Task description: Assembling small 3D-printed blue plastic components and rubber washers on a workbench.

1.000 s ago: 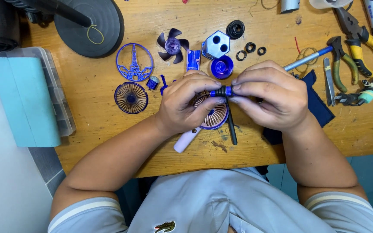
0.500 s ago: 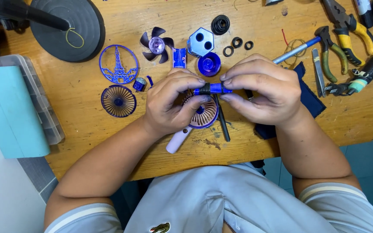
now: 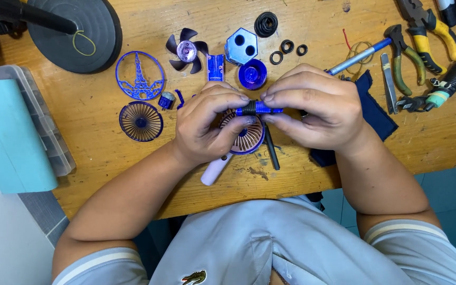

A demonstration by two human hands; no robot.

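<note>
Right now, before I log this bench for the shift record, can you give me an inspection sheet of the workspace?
Surface: wooden workbench, scuffed and stained near the front edge.
Job's things: small blue cylindrical part pinched between both hands above a round blue fan grille; white handle juts out below.
Clutter: fan blade, blue hexagonal housing, blue cap, black rings, decorative tower grille, second grille, pliers, dark cloth.
Grippers: left hand and right hand both grip the part.
Cables: thin red wire near the pliers.
Surroundings: clear plastic organiser box, black round base.
</note>
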